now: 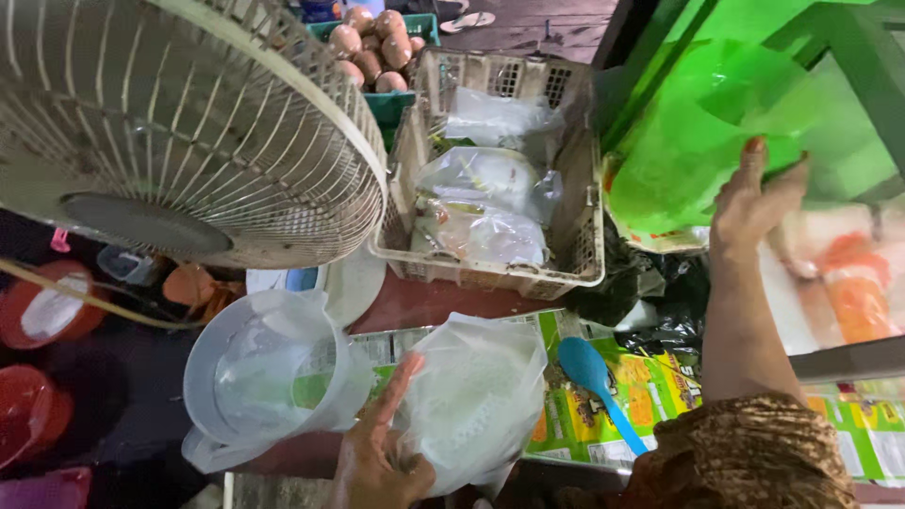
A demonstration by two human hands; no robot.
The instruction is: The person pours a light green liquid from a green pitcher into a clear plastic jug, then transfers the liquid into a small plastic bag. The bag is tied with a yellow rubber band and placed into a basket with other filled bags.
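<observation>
My left hand (379, 454) rests with fingers spread against a clear plastic bag (476, 396) holding something white, at the bottom centre. Just left of it sits a white plastic pitcher (269, 377) lined with clear plastic. My right hand (754, 193) is raised at the upper right, its fingers pinching the edge of a translucent green plastic bag (698, 123). A patterned brown sleeve covers my right arm. A blue plastic spoon (596, 379) lies on printed paper between my arms.
A beige plastic basket (580, 240) with several clear bagged packets stands behind. A fan's wire guard (189, 123) fills the upper left. Brown eggs (372, 42) sit in a green crate at the top. Red containers (42, 311) stand at the left edge.
</observation>
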